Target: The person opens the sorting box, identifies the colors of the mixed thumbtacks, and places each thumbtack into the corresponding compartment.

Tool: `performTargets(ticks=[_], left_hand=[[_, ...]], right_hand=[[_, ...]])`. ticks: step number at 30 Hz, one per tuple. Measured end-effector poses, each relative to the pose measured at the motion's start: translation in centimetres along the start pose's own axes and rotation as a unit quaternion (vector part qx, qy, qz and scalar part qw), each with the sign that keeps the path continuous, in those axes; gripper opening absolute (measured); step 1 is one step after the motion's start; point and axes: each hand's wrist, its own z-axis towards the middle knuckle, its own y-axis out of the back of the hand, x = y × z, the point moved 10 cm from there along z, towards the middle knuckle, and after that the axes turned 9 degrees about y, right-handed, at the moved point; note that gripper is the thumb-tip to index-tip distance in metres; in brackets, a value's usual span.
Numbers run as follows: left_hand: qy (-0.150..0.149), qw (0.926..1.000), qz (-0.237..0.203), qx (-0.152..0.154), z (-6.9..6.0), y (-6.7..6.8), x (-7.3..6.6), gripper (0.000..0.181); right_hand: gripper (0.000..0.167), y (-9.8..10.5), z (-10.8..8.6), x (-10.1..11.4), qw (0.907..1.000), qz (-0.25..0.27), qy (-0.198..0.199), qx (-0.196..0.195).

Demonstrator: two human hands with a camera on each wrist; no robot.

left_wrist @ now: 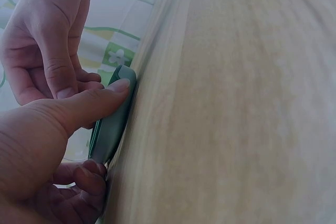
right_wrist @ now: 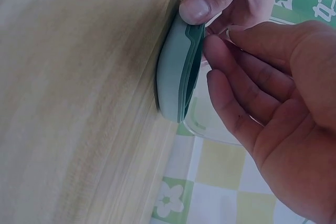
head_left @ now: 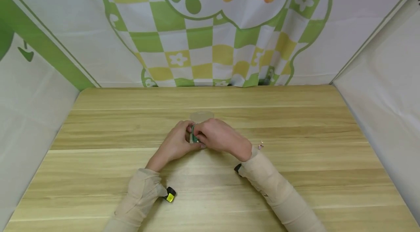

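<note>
A wooden tabletop (head_left: pixel 295 188) lies under both hands. The left hand (head_left: pixel 175 144) grips, and the right hand (head_left: pixel 221 135), whose hold I cannot tell, bends over, a green case (right_wrist: pixel 175 72) resting there. Tiny pink pieces (head_left: pixel 260 146) lie to its right.

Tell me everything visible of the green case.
The green case is small and rounded, its smooth, plastic-looking wall paler than its dark green rim. It sits open side up, apparently on the wooden tabletop. A clear, lid-like panel shows behind it. The left grip holds it by its wall; the right grip is at its opening, contact unclear.
</note>
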Motion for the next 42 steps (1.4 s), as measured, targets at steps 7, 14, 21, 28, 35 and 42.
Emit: performTargets(ticks=[7,14,21,28,35,42], left_hand=[[0.001,1.0000,0.008,-0.001,0.1,0.0,-0.1,0.067],[0.000,1.0000,0.006,-0.001,0.1,0.0,-0.1,0.065],[0.006,1.0000,0.006,-0.002,0.0,0.0,0.0,0.071],[0.013,0.9998,-0.012,0.005,-0.1,0.0,0.1,0.078],[0.016,0.9999,-0.002,-0.002,-0.1,0.0,0.1,0.081],[0.023,0.9997,-0.007,-0.001,0.0,-0.1,0.1,0.081]], right_hand=[[0.028,0.1,-0.2,-0.1,0.9999,0.008,-0.006,-0.002],[0.033,0.2,-0.2,0.1,0.9999,0.011,-0.001,-0.006],[0.032,0.2,-0.5,-0.1,0.9998,0.018,-0.009,-0.008],[0.022,0.2,-1.5,-0.9,0.9991,0.025,-0.034,-0.002],[0.012,0.8,-3.6,-2.2,0.9981,0.021,-0.058,-0.005],[0.012,2.4,-7.3,-3.9,0.9963,0.011,-0.080,-0.029]])
